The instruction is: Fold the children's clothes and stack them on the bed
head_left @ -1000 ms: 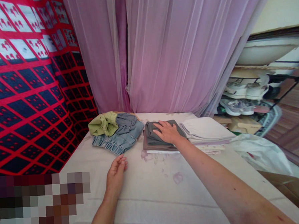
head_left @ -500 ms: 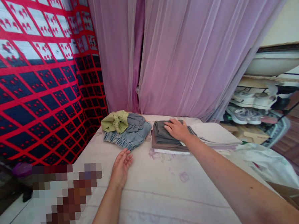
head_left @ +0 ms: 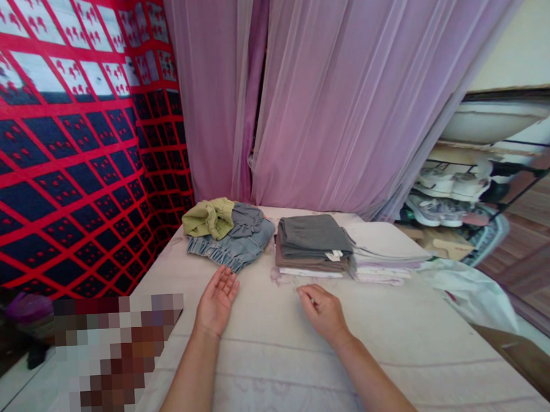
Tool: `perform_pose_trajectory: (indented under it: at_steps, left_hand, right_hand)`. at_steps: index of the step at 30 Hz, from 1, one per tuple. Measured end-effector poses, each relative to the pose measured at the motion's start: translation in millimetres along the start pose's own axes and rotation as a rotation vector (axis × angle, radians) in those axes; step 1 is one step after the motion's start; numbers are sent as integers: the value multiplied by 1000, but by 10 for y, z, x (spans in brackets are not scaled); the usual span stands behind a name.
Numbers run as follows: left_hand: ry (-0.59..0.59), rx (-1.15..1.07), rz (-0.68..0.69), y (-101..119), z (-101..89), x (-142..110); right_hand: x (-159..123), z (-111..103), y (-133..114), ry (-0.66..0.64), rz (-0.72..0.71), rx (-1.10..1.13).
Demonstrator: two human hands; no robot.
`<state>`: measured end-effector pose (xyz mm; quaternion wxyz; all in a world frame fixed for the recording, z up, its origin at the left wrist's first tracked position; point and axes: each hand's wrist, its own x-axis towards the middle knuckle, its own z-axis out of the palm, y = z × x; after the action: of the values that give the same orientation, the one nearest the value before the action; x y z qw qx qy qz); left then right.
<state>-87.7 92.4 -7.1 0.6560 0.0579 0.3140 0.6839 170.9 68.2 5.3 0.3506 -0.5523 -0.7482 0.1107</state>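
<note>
My left hand (head_left: pixel 217 301) lies palm up with its fingers stretched out, just in front of a loose pile of clothes, holding nothing. In that pile are blue jeans (head_left: pixel 233 248) with a gathered waistband, a grey-blue garment (head_left: pixel 250 218) and a yellow-green garment (head_left: pixel 206 219) on top. My right hand (head_left: pixel 325 312) is over the bed with its fingers curled in; I see no garment in it. Behind it sits a stack of folded clothes, dark grey trousers (head_left: pixel 308 235) with a white tag on top and a brown garment (head_left: pixel 305 263) beneath.
A second folded stack, pale clothes (head_left: pixel 387 243), stands to the right on the bed sheet (head_left: pixel 273 353). Purple curtains (head_left: pixel 334 104) hang behind, a red-and-black patterned cloth (head_left: pixel 69 149) at left. A rack with shoes (head_left: pixel 441 206) and a white plastic bag (head_left: pixel 477 294) are at right.
My right hand has left the dark grey trousers and drawn back towards me, its fingers curling in. My left hand has turned more palm up near the jeans.
</note>
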Motion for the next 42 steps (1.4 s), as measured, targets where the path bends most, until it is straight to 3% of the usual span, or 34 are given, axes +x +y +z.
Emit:
perform_pose_trajectory:
  at_steps: [5, 12, 17, 21, 25, 29, 32, 35, 38, 42]
  left_hand:
    - [-5, 24, 7, 12, -11, 4]
    - [-1, 77, 28, -2, 0, -1]
    - [0, 143, 71, -53, 34, -68]
    - [5, 259, 154, -110, 20, -69]
    - [130, 523, 393, -32, 47, 93]
    - [270, 1018, 668, 219, 248, 395]
    - [336, 1408, 685, 402, 444, 617]
    - [310, 1520, 617, 499, 589, 717]
    - [254, 1448, 628, 447, 675, 556]
    - [143, 1069, 631, 54, 669, -129]
  right_hand:
    - [-133, 289, 107, 83, 202, 186]
    - [-112, 261, 207, 223, 405, 564]
    - [-52, 218, 325, 398, 549, 857]
    - [-22, 213, 424, 477, 618, 996]
    - [-25, 225, 441, 458, 633, 1028]
    - [-22, 231, 437, 438, 646, 1045]
    - [-12, 235, 441, 423, 651, 1056]
    - [-4, 239, 449, 405, 644, 1059]
    - [1, 247, 461, 396, 645, 1052]
    - [5, 256, 466, 394, 652, 1074]
